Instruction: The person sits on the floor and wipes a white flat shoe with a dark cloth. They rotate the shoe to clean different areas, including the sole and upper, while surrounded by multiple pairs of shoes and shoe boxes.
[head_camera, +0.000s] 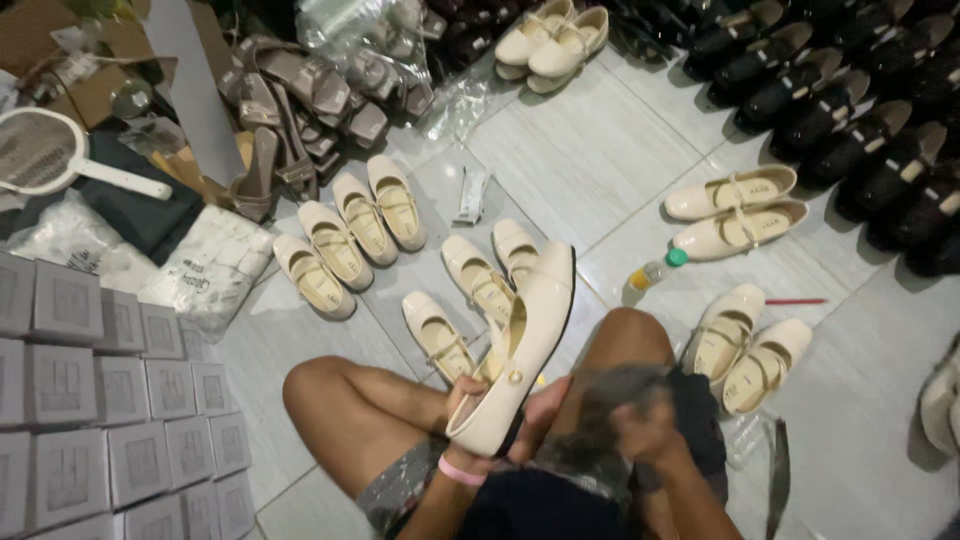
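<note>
Cream shoe (517, 345): glossy flat w/ strap, held upright-ish over the person's lap, toe pointing far, heel down near; sits center-near in the scene, between the two bare knees.
Left hand (468, 400): under/around the heel end of the shoe, fingers curled shut on it; pink wristband (460, 470) on that wrist.
Right hand (625, 415): blurred, just right of the heel, near the right knee; can't tell if fingers are open or closed, or if they touch the shoe.
Floor (590, 160): pale grey tiles.
Loose cream flats, left-center (350, 235): four in a slanted row, insoles up, apart from the held shoe.
Cream flats, center (478, 280): three more lying just beyond the knees, partly behind the held shoe.
Pair, right-mid (735, 210): two cream flats side by side, toes to the right.
Pair, right-near (750, 350): two cream flats just beside the right knee.
Small bottle (655, 272): green cap, lying on floor between center and right pairs.
Black shoes (850, 110): rows, far right.
Taupe sandals (300, 100): heap, far left-center.
Grey boxes (110, 400): stacked grid, near left.
Racket-shaped swatter (45, 155): white, far left, on dark cloth.
</note>
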